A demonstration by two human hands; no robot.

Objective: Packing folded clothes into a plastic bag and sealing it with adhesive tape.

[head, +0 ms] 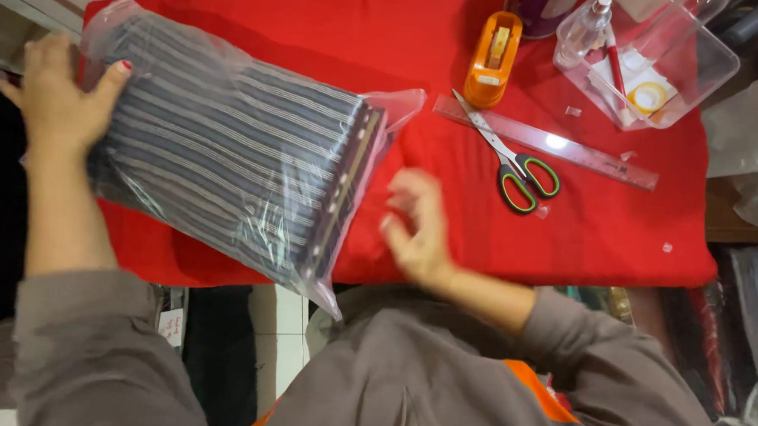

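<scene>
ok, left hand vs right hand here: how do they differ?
The left hand grips the far end of the bagged striped fabric; the right hand holds nothing and hangs just past the bag's open end. The left hand is sharp, fingers wrapped over the bag's edge; the right hand is motion-blurred, fingers loosely spread. Both are bare, in grey sleeves, over the red cloth.

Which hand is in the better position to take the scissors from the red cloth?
Right. The right hand is free and lies close to the scissors, while the left hand holds the bagged striped fabric at the far side.
</scene>
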